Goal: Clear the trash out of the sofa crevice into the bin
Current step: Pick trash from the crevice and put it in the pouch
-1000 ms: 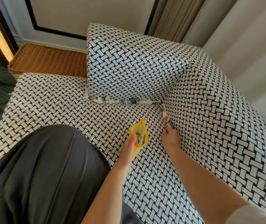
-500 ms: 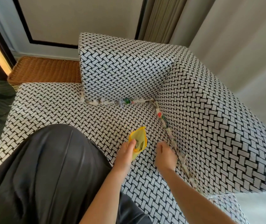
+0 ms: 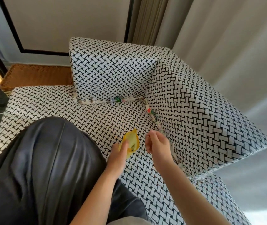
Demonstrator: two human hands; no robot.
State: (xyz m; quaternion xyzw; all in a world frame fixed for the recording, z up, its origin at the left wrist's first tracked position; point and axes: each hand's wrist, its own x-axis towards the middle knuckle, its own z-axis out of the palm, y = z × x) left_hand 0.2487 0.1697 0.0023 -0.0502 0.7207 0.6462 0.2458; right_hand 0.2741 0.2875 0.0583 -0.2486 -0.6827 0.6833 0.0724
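— Left hand?
— The left hand [image 3: 119, 154] grips a small yellow plastic pouch [image 3: 132, 141], mouth gaping.
— Right?
— The right hand [image 3: 158, 144] is beside it, fingers curled. Whether they pinch anything, I cannot tell.
— Trash?
— The crumpled wrapper trash [image 3: 152, 113] lies beyond those fingertips, in the crevice of the black-and-white woven sofa [image 3: 194, 111].

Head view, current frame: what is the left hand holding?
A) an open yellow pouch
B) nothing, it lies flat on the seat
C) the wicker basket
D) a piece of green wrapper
A: the left hand has its fingers curled round the lower edge of the yellow pouch, whose mouth stands open above the thumb.
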